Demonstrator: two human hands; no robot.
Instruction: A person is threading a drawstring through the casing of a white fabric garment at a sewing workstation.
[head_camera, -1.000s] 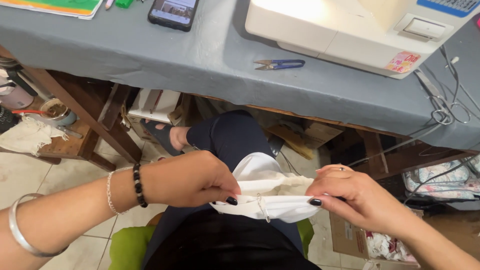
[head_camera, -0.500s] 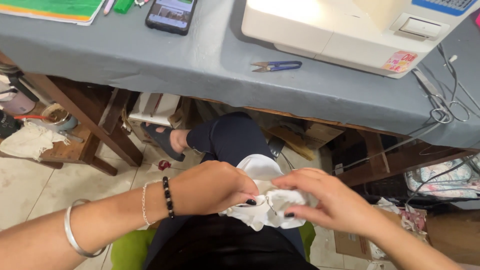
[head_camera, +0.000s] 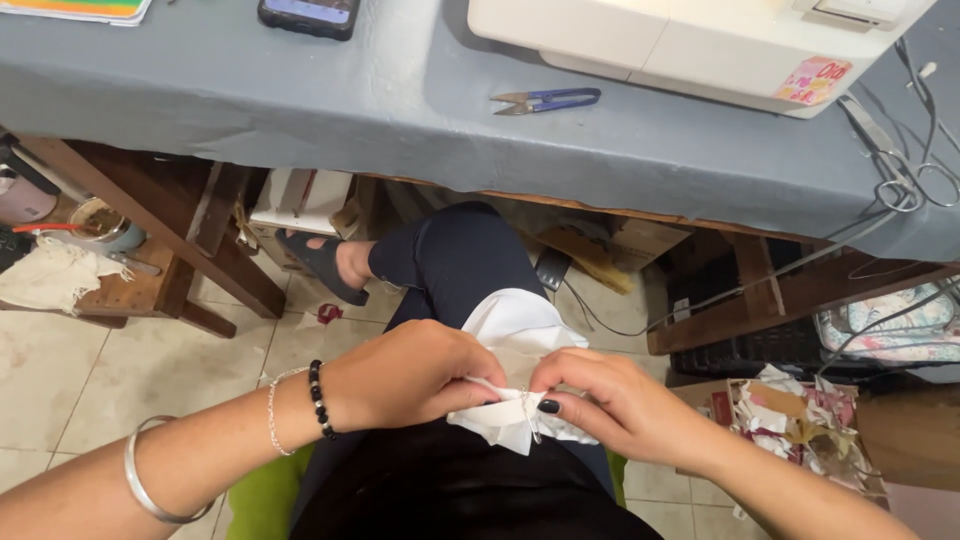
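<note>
Beside the right hand (head_camera: 610, 400), a cardboard box (head_camera: 700, 398) holds fabric scraps (head_camera: 790, 415)

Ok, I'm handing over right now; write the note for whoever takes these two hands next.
Left hand: closed, pinching the left side of the small white fabric piece over the lap.
Right hand: fingertips pinching the same piece where a loose thread shows.
The fabric is bunched between both hands, its upper part lying on the dark trouser leg.
Blue-handled thread snips lie untouched on the grey cloth-covered table, beside the white sewing machine.
Done: fabric gathered at the thread.
Left: thread looks uncut; I cannot tell more.
</note>
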